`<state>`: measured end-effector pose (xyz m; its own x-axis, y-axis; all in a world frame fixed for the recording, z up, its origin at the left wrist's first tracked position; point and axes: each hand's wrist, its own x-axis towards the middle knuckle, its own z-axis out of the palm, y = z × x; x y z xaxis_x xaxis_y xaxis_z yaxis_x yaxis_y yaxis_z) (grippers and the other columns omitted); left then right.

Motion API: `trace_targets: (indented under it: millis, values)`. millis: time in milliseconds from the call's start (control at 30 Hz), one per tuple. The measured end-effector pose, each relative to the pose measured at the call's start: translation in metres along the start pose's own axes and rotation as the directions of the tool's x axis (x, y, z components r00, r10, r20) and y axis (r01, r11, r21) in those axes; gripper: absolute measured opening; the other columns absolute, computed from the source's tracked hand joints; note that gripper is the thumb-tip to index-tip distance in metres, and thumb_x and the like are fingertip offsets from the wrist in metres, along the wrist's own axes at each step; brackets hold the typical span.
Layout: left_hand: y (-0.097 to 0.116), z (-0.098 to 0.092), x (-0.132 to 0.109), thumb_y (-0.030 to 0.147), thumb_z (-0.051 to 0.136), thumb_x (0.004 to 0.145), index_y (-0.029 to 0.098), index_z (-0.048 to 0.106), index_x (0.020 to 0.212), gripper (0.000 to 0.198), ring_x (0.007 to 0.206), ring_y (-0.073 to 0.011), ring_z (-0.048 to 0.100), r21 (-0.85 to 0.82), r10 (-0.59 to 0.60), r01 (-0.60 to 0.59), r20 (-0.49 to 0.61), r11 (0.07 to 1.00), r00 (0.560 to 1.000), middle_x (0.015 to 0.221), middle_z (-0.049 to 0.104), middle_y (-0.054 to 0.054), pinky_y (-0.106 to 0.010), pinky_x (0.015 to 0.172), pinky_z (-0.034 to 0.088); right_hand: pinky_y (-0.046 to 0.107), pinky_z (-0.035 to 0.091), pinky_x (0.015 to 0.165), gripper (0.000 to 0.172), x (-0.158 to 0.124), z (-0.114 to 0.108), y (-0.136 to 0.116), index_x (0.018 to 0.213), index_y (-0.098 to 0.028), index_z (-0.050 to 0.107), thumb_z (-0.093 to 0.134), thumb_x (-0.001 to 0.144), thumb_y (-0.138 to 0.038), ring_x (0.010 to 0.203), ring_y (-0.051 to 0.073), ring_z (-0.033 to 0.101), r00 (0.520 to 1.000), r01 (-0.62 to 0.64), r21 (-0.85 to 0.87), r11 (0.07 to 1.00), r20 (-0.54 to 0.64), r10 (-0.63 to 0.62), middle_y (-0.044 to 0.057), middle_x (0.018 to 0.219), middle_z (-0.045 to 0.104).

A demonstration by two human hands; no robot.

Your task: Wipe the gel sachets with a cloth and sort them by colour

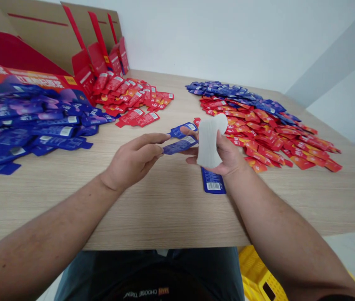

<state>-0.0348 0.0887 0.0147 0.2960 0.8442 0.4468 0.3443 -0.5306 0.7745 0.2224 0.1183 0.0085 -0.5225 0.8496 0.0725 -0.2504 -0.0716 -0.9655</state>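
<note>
Left hand (132, 161) pinches blue sachet (180, 145); right hand (224, 154) clamps white ribbed pad (208, 142).
Hands near, not touching; second blue sachet (212, 182) lies on worktop (165, 209) just below right hand.

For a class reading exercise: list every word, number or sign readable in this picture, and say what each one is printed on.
Only "CHOOSE" is legible, upside down on the dark shirt; the print on the red-and-orange carton, the blue sachet with its barcode, and the red sachets is too small or blurred to read.
</note>
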Motion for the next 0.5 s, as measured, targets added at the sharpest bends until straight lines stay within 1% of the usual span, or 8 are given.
trace_targets:
  millis: [67, 167, 267, 333, 400, 433, 467, 500]
  values:
    - [0.000, -0.001, 0.000, 0.020, 0.072, 0.078, 0.023, 0.069, 0.082, 0.006, 0.119, -0.0250, 0.061, 0.017, 0.033, -0.033, -0.002, 0.999, 0.999, 0.128, 0.067, -0.008, -0.040, 0.107, 0.046, 0.049, 0.061, 0.077, 0.062, 0.000, 0.001, 0.002, 0.118, -0.027, 0.062, 0.067, 0.074, -0.072, 0.102, 0.029, 0.070, 0.999, 0.006, 0.000, 1.000, -0.049, -0.006, 0.009, 0.124, 0.069]
    - [-0.003, 0.000, 0.001, 0.019, 0.072, 0.078, 0.023, 0.068, 0.081, 0.007, 0.117, -0.0247, 0.062, 0.051, 0.083, -0.084, 0.028, 0.995, 0.996, 0.127, 0.066, -0.009, -0.041, 0.107, 0.047, 0.044, 0.062, 0.073, 0.062, 0.004, 0.009, 0.010, 0.111, -0.023, 0.064, 0.076, 0.069, -0.067, 0.092, 0.028, 0.072, 0.988, 0.004, -0.063, 0.998, -0.157, -0.014, 0.009, 0.105, 0.074]
    - [-0.010, 0.004, 0.003, 0.019, 0.075, 0.075, 0.022, 0.066, 0.086, 0.015, 0.121, -0.0262, 0.060, 0.049, 0.098, -0.099, 0.036, 0.994, 0.995, 0.126, 0.065, -0.010, -0.044, 0.106, 0.048, 0.041, 0.060, 0.076, 0.064, 0.009, 0.020, 0.018, 0.109, -0.022, 0.065, 0.080, 0.066, -0.066, 0.092, 0.028, 0.072, 0.972, 0.035, -0.118, 0.992, -0.227, -0.061, 0.007, 0.098, 0.075]
    - [-0.015, 0.009, 0.003, 0.020, 0.080, 0.070, 0.021, 0.063, 0.097, 0.033, 0.120, -0.0270, 0.060, -0.033, 0.031, -0.031, -0.011, 0.999, 0.999, 0.129, 0.062, -0.011, -0.044, 0.100, 0.052, 0.040, 0.060, 0.078, 0.059, 0.010, 0.024, 0.021, 0.105, -0.022, 0.067, 0.079, 0.067, -0.066, 0.093, 0.028, 0.072, 0.961, 0.076, -0.147, 0.986, -0.252, -0.112, 0.007, 0.096, 0.075]
    - [-0.018, 0.015, 0.003, 0.023, 0.085, 0.065, 0.021, 0.056, 0.109, 0.053, 0.112, -0.0264, 0.064, -0.228, -0.117, 0.104, -0.043, 0.968, 0.992, 0.130, 0.061, -0.012, -0.040, 0.086, 0.058, 0.040, 0.060, 0.078, 0.053, 0.010, 0.024, 0.022, 0.101, -0.023, 0.068, 0.077, 0.071, -0.065, 0.092, 0.028, 0.071, 0.944, 0.127, -0.185, 0.975, -0.281, -0.176, 0.005, 0.095, 0.075]
    - [-0.018, 0.018, 0.002, 0.027, 0.087, 0.065, 0.022, 0.053, 0.114, 0.060, 0.108, -0.0260, 0.066, -0.359, -0.205, 0.186, -0.016, 0.914, 0.979, 0.129, 0.061, -0.012, -0.038, 0.079, 0.060, 0.040, 0.060, 0.077, 0.052, 0.010, 0.023, 0.022, 0.101, -0.023, 0.068, 0.077, 0.072, -0.065, 0.092, 0.028, 0.071, 0.931, 0.151, -0.210, 0.966, -0.298, -0.211, 0.005, 0.095, 0.074]
    - [-0.017, 0.020, 0.002, 0.032, 0.087, 0.065, 0.022, 0.051, 0.117, 0.064, 0.104, -0.0260, 0.068, -0.490, -0.280, 0.266, 0.047, 0.830, 0.959, 0.126, 0.062, -0.011, -0.036, 0.074, 0.061, 0.040, 0.060, 0.075, 0.051, 0.010, 0.021, 0.021, 0.101, -0.024, 0.068, 0.076, 0.073, -0.065, 0.091, 0.027, 0.071, 0.916, 0.171, -0.239, 0.956, -0.318, -0.244, 0.004, 0.094, 0.074]
    - [-0.015, 0.022, 0.001, 0.038, 0.087, 0.066, 0.023, 0.050, 0.118, 0.065, 0.102, -0.0268, 0.069, -0.598, -0.326, 0.338, 0.132, 0.727, 0.936, 0.123, 0.064, -0.011, -0.035, 0.070, 0.061, 0.040, 0.060, 0.074, 0.051, 0.010, 0.019, 0.021, 0.102, -0.025, 0.067, 0.075, 0.073, -0.066, 0.090, 0.028, 0.071, 0.902, 0.183, -0.274, 0.944, -0.337, -0.272, 0.004, 0.094, 0.074]
